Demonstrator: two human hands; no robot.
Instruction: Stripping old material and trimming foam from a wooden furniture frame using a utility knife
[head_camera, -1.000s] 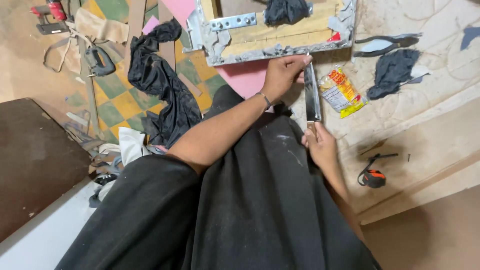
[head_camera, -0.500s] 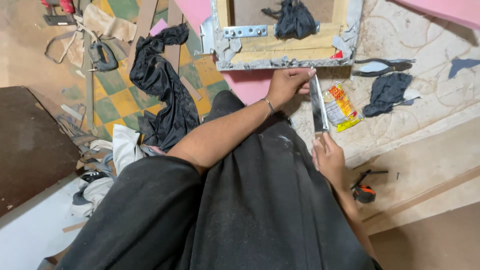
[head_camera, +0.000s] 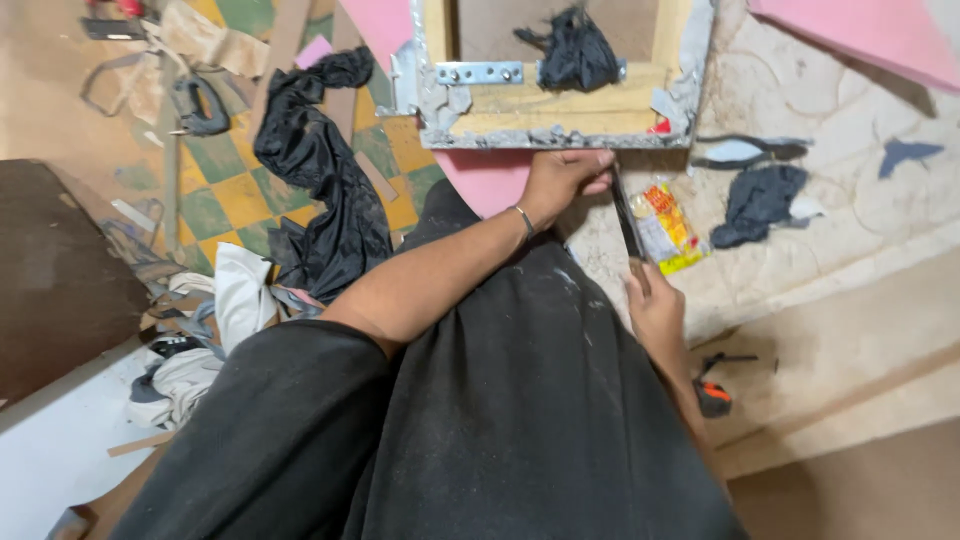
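Cluttered floor — two hands, left hand (head_camera: 562, 178) and right hand (head_camera: 655, 310), grip one blade (head_camera: 627, 215).

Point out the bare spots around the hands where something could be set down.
Bare: the pale floor right of the snack packet, and below the dark rag, above the small tool. Crowded: the checkered floor by the black cloth and below the wooden frame.

The strip (head_camera: 628, 215) between the left hand (head_camera: 562, 180) and right hand (head_camera: 655, 310) looks like dark, smooth metal (slightly glossy). The frame (head_camera: 560, 112) is bare rough wood, edged with crumpled grey foil, with a shiny metal bracket (head_camera: 478, 73). The rag (head_camera: 320, 170) is matt black cloth; the packet (head_camera: 665, 228) is glossy plastic.
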